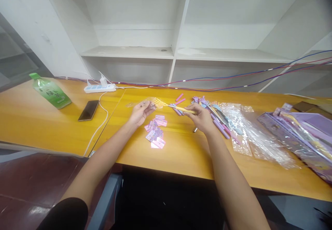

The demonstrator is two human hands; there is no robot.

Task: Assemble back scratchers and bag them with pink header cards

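Observation:
My right hand (pixel 201 116) is closed round the yellow handle of a back scratcher (pixel 190 111), which lies nearly level and points left. Its yellow claw-shaped head sits at the mouth of a clear plastic bag (pixel 133 104); how far inside I cannot make out. The fingers of my left hand (pixel 141 112) pinch that bag. Just below are several small pink and purple cards (pixel 155 135) in a loose pile. Beside my right hand lie more back scratchers (pixel 203 100) with purple, orange and blue heads, and several pink and purple handle tubes (pixel 220 128).
Clear plastic bags (pixel 249 133) lie at the right, beside a purple packaged bundle (pixel 298 130). At the left are a green bottle (pixel 53 92), a phone (pixel 88 110), and a power strip (pixel 100 88) with a white cable. Red and blue wires (pixel 220 79) run along the back.

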